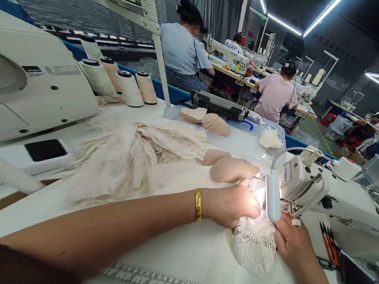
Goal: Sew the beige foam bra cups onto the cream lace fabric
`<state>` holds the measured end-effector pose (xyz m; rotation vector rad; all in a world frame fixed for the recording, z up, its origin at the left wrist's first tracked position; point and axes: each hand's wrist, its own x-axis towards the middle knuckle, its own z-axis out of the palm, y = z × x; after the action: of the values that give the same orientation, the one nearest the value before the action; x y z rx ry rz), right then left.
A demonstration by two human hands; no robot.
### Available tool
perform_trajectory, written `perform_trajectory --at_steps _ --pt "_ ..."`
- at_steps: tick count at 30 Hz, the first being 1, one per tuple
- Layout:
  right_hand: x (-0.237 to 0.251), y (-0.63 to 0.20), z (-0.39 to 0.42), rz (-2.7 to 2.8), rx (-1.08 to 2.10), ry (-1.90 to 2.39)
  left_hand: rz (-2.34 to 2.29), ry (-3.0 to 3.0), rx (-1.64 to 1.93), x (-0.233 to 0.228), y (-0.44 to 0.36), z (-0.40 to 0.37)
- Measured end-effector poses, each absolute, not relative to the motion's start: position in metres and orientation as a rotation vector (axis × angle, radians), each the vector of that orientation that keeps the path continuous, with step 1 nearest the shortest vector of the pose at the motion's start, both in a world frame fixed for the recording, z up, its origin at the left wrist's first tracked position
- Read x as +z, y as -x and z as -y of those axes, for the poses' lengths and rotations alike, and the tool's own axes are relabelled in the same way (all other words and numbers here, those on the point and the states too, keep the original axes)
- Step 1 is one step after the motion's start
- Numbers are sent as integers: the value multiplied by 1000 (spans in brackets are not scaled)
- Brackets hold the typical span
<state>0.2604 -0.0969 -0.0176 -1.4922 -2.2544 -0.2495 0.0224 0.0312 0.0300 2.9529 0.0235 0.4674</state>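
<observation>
So the fringed lace piece [254,251] sits right by the needle area of the sewing machine [302,175], under that little lamp [274,197], I guess because pale fabric needs light up close. The left hand [232,204] is curled tight, gripping the lace's upper left edge, probably to steady it. The right hand [292,241] rests low at the lace's right side; its fingertips are hidden behind the lamp, so I can't tell if it's pinching anything. The beige molded cups [233,170] lie just beyond the left hand, presumably for easy reach.

Texture-wise: the lace ends in loose, stringy threads, the cups look smooth and rounded, and the lace heap [134,159] is all soft, sheer crumples (pretty messy, honestly). The thread cones [129,89] behind it are cream and peach.
</observation>
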Motion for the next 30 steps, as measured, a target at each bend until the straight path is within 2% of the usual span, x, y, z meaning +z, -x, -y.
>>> perform_trajectory --at_steps 7,23,27,30 --pt "-17 -265 91 2146 -445 1424 -84 -2965 464 26 -26 -40" --pt "-7 -256 98 2112 -277 1360 -76 -2939 413 33 -18 -35" --pt "0 -236 104 2322 -159 1243 -301 -3041 385 32 -15 -25" --pt "-3 -227 101 2347 -168 1321 -498 -3096 272 31 -17 -12"
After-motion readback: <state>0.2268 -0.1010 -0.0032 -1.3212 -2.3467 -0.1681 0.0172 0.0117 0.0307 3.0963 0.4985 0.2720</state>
